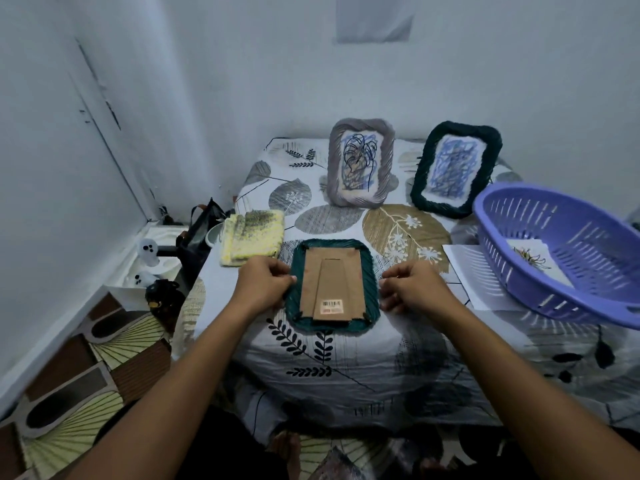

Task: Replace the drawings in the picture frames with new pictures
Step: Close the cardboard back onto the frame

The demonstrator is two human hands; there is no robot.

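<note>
Hands first: your left hand (265, 284) curls its fingers onto the left edge of the face-down green frame (331, 285), and your right hand (412, 289) pinches its right edge. That frame lies flat on the surface (346, 368) between both hands, brown backing up. Beyond your hands, a grey frame (361, 161) and a dark green frame (455, 168) stand upright with scribbled drawings. Right of your right hand, a purple basket (568, 258) holds a new picture (535, 263).
</note>
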